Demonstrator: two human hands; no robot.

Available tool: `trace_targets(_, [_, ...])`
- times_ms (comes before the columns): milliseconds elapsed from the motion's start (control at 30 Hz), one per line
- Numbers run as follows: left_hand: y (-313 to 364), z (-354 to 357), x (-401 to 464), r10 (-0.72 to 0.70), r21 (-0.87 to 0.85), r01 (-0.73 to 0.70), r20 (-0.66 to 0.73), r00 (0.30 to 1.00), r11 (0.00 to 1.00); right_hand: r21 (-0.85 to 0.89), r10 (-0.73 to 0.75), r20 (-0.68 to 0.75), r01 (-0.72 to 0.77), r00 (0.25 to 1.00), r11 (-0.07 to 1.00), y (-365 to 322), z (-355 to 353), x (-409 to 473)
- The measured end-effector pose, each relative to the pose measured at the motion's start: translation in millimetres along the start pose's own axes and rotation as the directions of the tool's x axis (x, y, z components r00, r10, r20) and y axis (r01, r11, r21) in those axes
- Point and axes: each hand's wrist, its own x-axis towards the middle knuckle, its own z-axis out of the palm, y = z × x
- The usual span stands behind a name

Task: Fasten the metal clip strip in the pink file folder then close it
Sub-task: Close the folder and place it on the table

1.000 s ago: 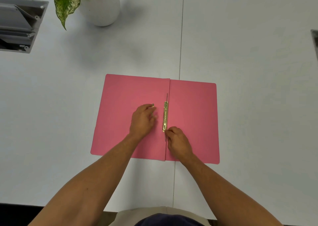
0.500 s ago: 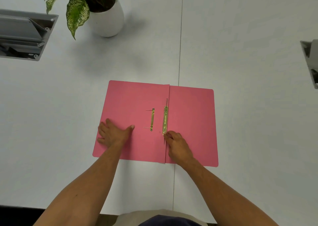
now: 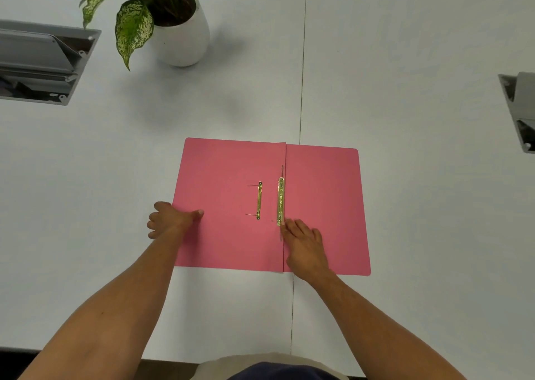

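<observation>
Folder (image 3: 231,234) open; left hand (image 3: 170,219) grips its left edge.

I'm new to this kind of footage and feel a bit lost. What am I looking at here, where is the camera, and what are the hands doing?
There is no machine here: a person works with bare hands, filmed by one camera worn on their head, looking down at a white table.

A pink file folder lies open on it. Near its fold sits a metal clip strip, and a smaller gold fastener piece lies on the left flap.

The left hand grips the folder's left edge, thumb on top. The right hand rests on the folder, fingertips at the strip's near end.

Farther back stand a potted plant and grey openings set into the table, one on either side.
</observation>
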Motion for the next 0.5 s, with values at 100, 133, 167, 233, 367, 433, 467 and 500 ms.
trace_targets(100, [3.6, 0.3, -3.4, 0.024, -0.076, -0.024, -0.001, 1.0, 0.997, 0.014, 0.025, -0.01, -0.025, 1.0, 1.0, 5.7, -2.1, 0.3])
trace_targets(133, [6.2, 0.7, -5.5, 0.042, -0.112, -0.042, -0.003, 0.999, 0.993, 0.018, 0.035, -0.015, -0.034, 0.999, 0.999, 8.1, -3.0, 0.4])
trace_targets(167, [9.4, 0.8, -8.3, 0.065, -0.139, -0.065, -0.007, 0.998, 0.988, 0.021, 0.043, -0.018, -0.043, 0.999, 0.999, 10.5, -4.0, 0.4])
trace_targets(233, [17.2, -2.5, -14.1, 0.112, -0.139, -0.113, -0.019, 0.994, 0.984, 0.028, 0.049, -0.022, -0.048, 0.999, 0.998, 13.7, -4.9, 0.8])
trace_targets(367, [35.0, -16.5, -29.2, 0.265, -0.065, -0.264, 0.018, 0.964, 0.962, 0.104, 0.079, -0.07, -0.071, 0.994, 0.992, 13.6, -6.0, 2.5])
trace_targets(433, [47.5, -29.4, -40.1, 0.357, -0.027, -0.356, 0.048, 0.933, 0.934, 0.167, 0.082, -0.133, -0.059, 0.988, 0.984, 11.3, -8.0, 6.4])
trace_targets(467, [54.8, -36.9, -45.6, 0.407, -0.016, -0.407, 0.074, 0.911, 0.913, 0.226, 0.083, -0.168, -0.043, 0.982, 0.973, 9.9, -9.4, 8.9])
trace_targets(500, [62.2, -45.4, -51.5, 0.457, -0.03, -0.457, 0.119, 0.881, 0.889, 0.311, 0.096, -0.187, -0.033, 0.978, 0.95, 8.2, -11.9, 11.4])
